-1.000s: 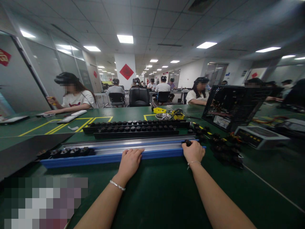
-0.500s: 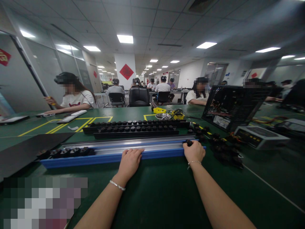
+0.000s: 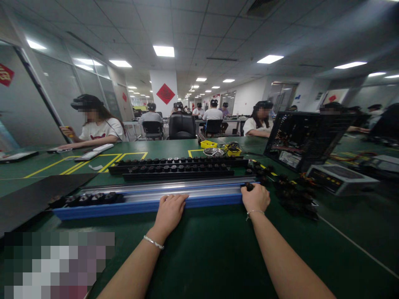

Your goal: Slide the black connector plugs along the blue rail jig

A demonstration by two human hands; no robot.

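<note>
A long blue channel [image 3: 205,202] with a shiny silver inside lies across the table in front of me. My left hand [image 3: 171,211] grips its near wall around the middle, fingers bent over the edge and thumb hidden. At the channel's right end, my right hand [image 3: 256,197] is closed on a small black wheel-like part [image 3: 249,186], mostly covered by the fingers. Several black parts with metal centres [image 3: 98,197] sit in a row in the channel's left end.
Behind the channel stand black strips [image 3: 177,168] filled with similar parts. More loose black parts [image 3: 294,195] lie to the right, near a metal power supply box [image 3: 341,179] and an open computer case [image 3: 302,139]. Yellow trays [image 3: 208,144] and a dark board [image 3: 40,191] also lie there. People sit opposite.
My right hand has shifted very slightly to the right with the black part. The left hand and the blue channel have stayed in place.
</note>
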